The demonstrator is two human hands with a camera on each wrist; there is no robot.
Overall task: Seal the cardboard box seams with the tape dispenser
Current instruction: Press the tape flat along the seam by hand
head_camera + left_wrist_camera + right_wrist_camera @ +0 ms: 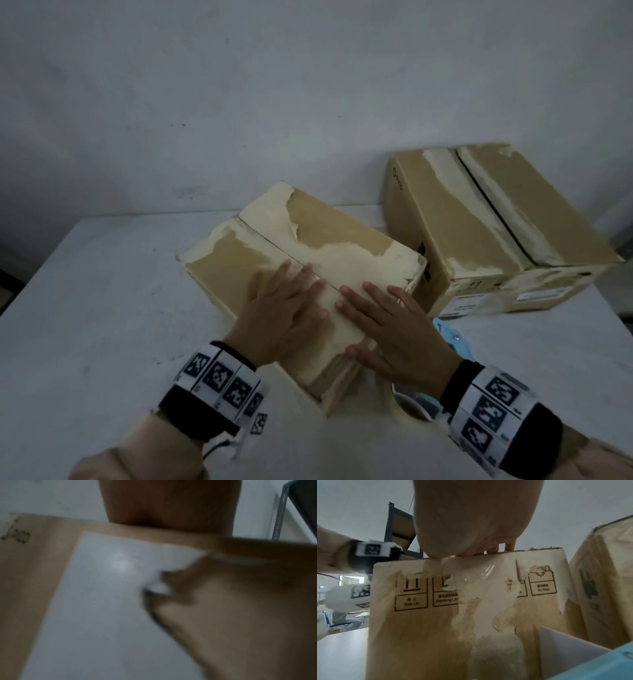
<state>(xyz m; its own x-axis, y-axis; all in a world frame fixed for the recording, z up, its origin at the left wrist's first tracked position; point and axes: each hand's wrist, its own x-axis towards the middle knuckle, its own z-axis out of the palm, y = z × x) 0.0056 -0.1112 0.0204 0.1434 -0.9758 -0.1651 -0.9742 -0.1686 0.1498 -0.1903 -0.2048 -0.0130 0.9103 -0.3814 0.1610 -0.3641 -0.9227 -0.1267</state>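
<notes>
A worn cardboard box [239, 253] lies slantwise on the white table [102, 308], its centre seam running from far left to near right. My left hand [287, 308] and right hand [387, 325] both press flat on the box top at its near end, fingers straight, one on each side of the seam. In the right wrist view my right hand [476, 517] rests on the top edge of the box [428, 635], and clear tape [479, 572] folds down over its printed end face. The blue tape dispenser [450, 337] lies on the table under my right wrist. The left wrist view is blurred.
A second, larger cardboard box [496, 222] stands at the back right, close to the first. A grey wall rises behind the table. The blue dispenser [599, 666] fills the lower right corner of the right wrist view, and a metal shelf [399, 527] stands behind.
</notes>
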